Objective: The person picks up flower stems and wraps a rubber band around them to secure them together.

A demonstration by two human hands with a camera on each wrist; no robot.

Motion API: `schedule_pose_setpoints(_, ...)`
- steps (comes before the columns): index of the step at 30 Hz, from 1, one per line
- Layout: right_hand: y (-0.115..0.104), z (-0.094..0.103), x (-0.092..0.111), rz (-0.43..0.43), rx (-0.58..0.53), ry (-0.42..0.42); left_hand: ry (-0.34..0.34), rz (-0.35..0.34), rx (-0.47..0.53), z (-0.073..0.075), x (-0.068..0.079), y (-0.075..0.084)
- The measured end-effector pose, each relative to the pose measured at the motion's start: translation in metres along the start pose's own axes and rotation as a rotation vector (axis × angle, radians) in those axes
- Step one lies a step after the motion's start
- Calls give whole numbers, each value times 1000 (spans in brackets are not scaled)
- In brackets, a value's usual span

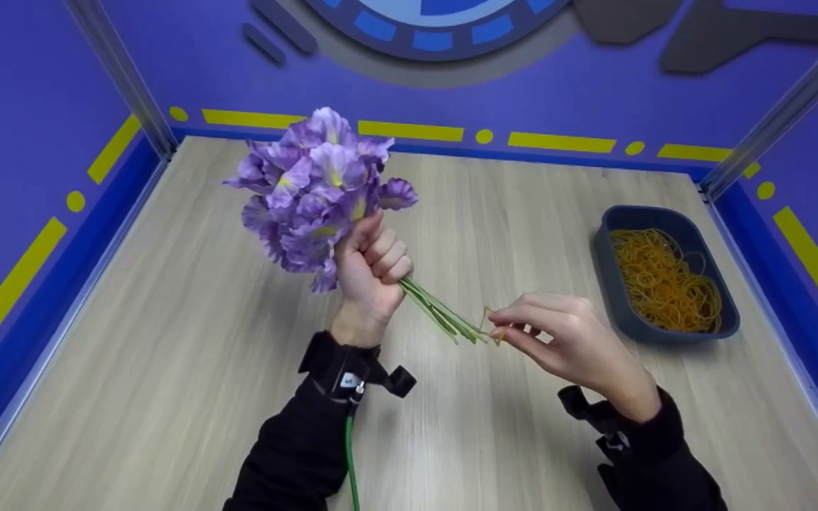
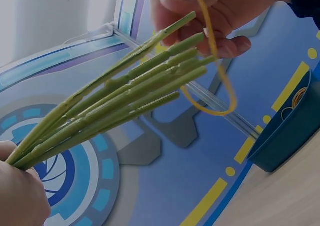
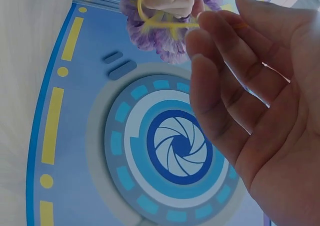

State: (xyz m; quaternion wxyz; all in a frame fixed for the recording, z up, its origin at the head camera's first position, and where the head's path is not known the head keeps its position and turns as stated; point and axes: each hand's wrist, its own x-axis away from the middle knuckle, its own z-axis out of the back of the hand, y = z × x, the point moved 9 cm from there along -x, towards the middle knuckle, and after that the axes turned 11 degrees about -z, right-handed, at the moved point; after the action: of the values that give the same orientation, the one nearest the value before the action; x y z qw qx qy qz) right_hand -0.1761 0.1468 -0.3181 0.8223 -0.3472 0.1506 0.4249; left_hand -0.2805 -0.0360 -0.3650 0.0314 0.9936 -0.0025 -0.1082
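My left hand grips a bunch of purple artificial flowers by the upper stems, just under the blooms. The green stems stick out below the fist, tilted down to the right, their cut ends slightly spread. Beside those ends, my right hand pinches a yellow-orange rubber band between thumb and fingers. In the left wrist view the loop hangs around or beside the stem tips; which one I cannot tell. The right wrist view shows the band stretching from the fingertips in front of the left fist.
A dark blue-grey tub full of loose rubber bands stands on the wooden table at the right. Purple-blue panels with yellow markings wall the table at the back and both sides. A green cable runs from the left wrist camera.
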Motion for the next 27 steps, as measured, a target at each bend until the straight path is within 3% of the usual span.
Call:
schedule_pose_setpoints(7,1,0,0,0,1,0,12,44,2,3,2,-10)
schedule_pose_setpoints(18,5,7,1,-15,16,-4,26,11,21,4,2,0)
schedule_pose_setpoints(27,-4,-2,-2,7,-8,-29,21,22,14,2,0,-3)
